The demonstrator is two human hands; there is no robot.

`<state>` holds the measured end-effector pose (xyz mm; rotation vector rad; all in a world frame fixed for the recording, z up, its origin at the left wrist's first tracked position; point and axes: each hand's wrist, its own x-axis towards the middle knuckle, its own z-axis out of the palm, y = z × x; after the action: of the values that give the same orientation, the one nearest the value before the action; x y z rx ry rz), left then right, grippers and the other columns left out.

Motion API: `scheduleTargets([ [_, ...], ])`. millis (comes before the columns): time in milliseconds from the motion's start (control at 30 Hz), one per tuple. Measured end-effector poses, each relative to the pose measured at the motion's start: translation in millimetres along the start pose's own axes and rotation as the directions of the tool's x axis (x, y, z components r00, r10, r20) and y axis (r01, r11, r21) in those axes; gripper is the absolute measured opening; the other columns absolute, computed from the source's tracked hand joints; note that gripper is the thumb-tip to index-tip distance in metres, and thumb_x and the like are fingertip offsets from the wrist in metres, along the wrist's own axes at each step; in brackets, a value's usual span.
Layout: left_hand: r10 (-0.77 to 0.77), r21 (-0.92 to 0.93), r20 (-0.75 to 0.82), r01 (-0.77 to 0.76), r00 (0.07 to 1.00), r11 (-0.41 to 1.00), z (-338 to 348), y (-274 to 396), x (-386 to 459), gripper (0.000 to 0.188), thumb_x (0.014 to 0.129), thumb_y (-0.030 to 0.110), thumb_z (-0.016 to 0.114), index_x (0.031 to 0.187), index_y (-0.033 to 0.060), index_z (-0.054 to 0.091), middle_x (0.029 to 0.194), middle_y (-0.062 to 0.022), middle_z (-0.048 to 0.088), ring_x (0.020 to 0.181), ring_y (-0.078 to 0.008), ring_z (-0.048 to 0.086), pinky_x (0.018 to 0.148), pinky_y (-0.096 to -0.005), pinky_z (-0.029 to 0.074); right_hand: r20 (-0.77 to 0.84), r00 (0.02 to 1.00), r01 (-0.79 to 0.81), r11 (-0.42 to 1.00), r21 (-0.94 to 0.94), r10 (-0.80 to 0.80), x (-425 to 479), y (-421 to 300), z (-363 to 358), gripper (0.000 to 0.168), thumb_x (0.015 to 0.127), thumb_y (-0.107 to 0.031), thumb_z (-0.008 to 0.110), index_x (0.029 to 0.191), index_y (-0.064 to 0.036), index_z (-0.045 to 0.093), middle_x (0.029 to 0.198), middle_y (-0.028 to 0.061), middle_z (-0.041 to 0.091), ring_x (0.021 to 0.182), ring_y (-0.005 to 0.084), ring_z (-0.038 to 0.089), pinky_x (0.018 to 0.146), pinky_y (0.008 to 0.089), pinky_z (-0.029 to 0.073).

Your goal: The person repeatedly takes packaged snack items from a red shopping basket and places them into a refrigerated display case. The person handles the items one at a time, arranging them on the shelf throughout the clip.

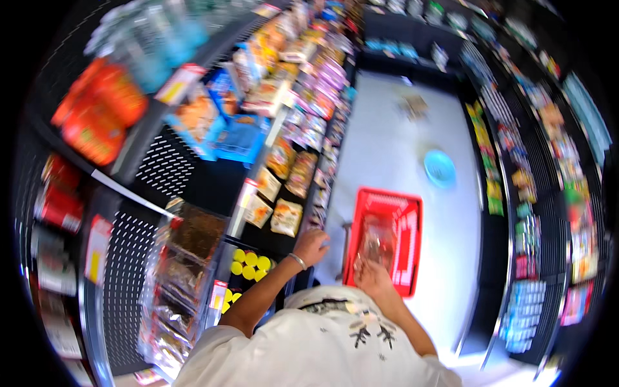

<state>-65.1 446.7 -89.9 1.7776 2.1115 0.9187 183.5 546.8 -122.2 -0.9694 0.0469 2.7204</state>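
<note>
A red plastic shopping basket stands in front of me, low in the aisle. Over its near end is my right hand, its curled fingers on a clear plastic packet. Blur hides what the packet holds and how far it rests on the basket floor. My left hand, with a bracelet at the wrist, hangs beside the shelf edge to the left of the basket. Its fingers are loosely bent and no object shows in them. Closest to it on the shelf are a white food packet and several yellow-lidded containers.
Stocked shelves line both sides. On the left are blue display boxes, orange packs and clear-wrapped packets. A light blue basin and a blurred tan item lie on the pale floor. Light blue packs sit low right.
</note>
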Motion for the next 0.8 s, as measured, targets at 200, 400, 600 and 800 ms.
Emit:
scheduleTargets([
  [200, -0.071, -0.102, 0.277, 0.103, 0.958, 0.989, 25, 37, -35, 0.021, 0.077, 0.013, 0.07, 0.096, 0.0046, 0.065, 0.091, -0.0132, 0.064, 0.092, -0.034, 0.06, 0.08, -0.0428, 0.048, -0.099, 0.995, -0.007, 1.0, 0.026, 0.009, -8, -8, -8, 0.013, 0.093, -0.017, 0.059, 0.098, -0.006, 0.063, 0.088, 0.0038, 0.066, 0.078, 0.0169, 0.062, 0.069, 0.0315, 0.051],
  [400, -0.094, -0.223, 0.452, 0.215, 0.887, 0.951, 65, 42, -26, 0.022, 0.08, 0.013, 0.068, 0.098, 0.0024, 0.065, 0.093, -0.0147, 0.066, 0.09, -0.0325, 0.063, 0.08, -0.0404, 0.051, -0.242, 0.969, 0.07, 0.994, 0.084, -0.048, -2, -38, -58, 0.015, 0.093, -0.019, 0.057, 0.099, -0.007, 0.062, 0.089, 0.0032, 0.067, 0.076, 0.0158, 0.062, 0.067, 0.0303, 0.05],
  [600, -0.24, -0.323, 0.618, 0.52, 0.748, 0.79, 130, 56, 3, 0.022, 0.085, 0.014, 0.068, 0.101, -0.0003, 0.065, 0.091, -0.0128, 0.07, 0.085, -0.0214, 0.068, 0.079, -0.0324, 0.053, -0.485, 0.863, 0.15, 0.988, -0.026, -0.143, 3, -75, -129, 0.015, 0.094, -0.021, 0.058, 0.101, -0.008, 0.062, 0.091, 0.0027, 0.067, 0.077, 0.0143, 0.062, 0.064, 0.0287, 0.048],
  [800, -0.41, -0.304, 0.682, 0.745, 0.606, 0.594, 197, 31, 5, 0.019, 0.087, 0.015, 0.069, 0.1, 0.0013, 0.067, 0.09, -0.0075, 0.07, 0.086, -0.0144, 0.065, 0.08, -0.0284, 0.052, -0.597, 0.757, 0.095, 0.948, -0.304, -0.267, 11, -96, -171, 0.022, 0.09, -0.025, 0.061, 0.107, -0.011, 0.062, 0.098, 0.0013, 0.066, 0.083, 0.0127, 0.06, 0.066, 0.0292, 0.046],
])
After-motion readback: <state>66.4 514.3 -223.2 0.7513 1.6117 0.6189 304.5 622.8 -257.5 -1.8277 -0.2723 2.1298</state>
